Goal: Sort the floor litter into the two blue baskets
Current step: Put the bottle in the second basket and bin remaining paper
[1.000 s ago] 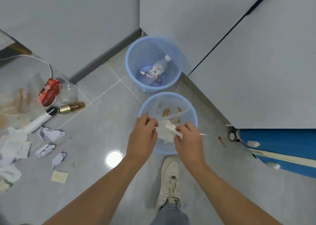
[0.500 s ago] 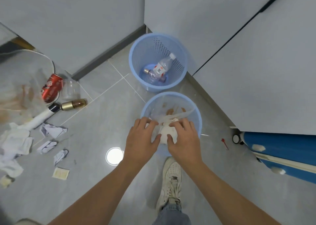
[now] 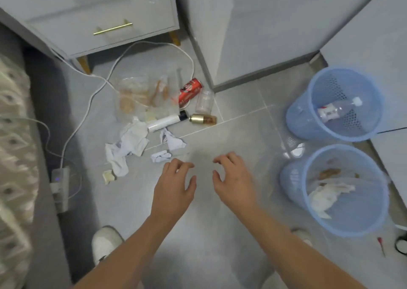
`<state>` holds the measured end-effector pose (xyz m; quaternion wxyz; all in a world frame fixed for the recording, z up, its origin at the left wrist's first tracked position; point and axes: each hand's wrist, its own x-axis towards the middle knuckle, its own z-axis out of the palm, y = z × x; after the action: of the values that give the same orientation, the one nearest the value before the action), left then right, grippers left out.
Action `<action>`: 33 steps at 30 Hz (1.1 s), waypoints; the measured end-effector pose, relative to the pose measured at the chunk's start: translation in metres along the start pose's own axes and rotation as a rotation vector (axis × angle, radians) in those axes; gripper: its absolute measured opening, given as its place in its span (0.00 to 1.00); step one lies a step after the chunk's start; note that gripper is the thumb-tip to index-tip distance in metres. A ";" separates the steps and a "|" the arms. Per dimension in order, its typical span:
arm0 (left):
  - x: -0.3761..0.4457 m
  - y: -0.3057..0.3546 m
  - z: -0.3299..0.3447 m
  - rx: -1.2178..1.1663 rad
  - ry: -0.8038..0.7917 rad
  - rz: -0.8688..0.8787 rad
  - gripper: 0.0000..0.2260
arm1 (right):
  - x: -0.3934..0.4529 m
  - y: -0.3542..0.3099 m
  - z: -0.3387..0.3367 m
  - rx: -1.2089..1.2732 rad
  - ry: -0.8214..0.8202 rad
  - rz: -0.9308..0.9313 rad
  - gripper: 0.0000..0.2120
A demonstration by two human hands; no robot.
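Tissue no longer held: it was pressed into the near basket 0.5 s ago, and is now seen lying inside it. Left hand and right hand are moved off over bare floor, fingers loosely curled, nothing gripped. A crumpled paper is located just beyond the left fingertips (not touching). Far basket is seen holding a bottle.

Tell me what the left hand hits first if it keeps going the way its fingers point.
Probably the small crumpled paper, lying just beyond the left hand and slightly to its left. The fingers are empty and loosely curled; from one view I cannot tell how high the hand is above the floor.
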<state>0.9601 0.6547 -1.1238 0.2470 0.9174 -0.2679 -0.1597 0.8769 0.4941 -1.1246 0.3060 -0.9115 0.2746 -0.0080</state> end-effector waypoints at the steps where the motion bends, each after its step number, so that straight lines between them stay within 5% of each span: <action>1: -0.002 -0.021 0.000 -0.001 0.009 -0.026 0.11 | 0.007 -0.009 0.020 0.004 -0.036 -0.012 0.12; 7: -0.010 -0.131 0.035 0.007 -0.007 -0.162 0.13 | 0.049 -0.030 0.132 -0.060 -0.260 -0.080 0.18; 12: 0.019 -0.176 0.073 -0.002 0.001 -0.234 0.20 | 0.098 -0.022 0.187 -0.151 -0.281 -0.172 0.24; 19: 0.072 -0.202 0.114 -0.001 0.027 -0.099 0.21 | 0.160 -0.025 0.230 -0.354 -0.378 -0.374 0.36; 26: 0.078 -0.202 0.114 0.029 -0.016 -0.066 0.06 | 0.158 0.001 0.229 -0.315 -0.334 -0.302 0.12; 33: 0.055 -0.129 0.066 -0.007 -0.025 -0.066 0.08 | 0.101 0.025 0.151 -0.159 -0.257 -0.154 0.08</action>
<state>1.0297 0.6933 -1.2565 0.2417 0.9228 -0.2401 -0.1800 0.9779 0.5102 -1.2767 0.2642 -0.9447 0.1623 0.1069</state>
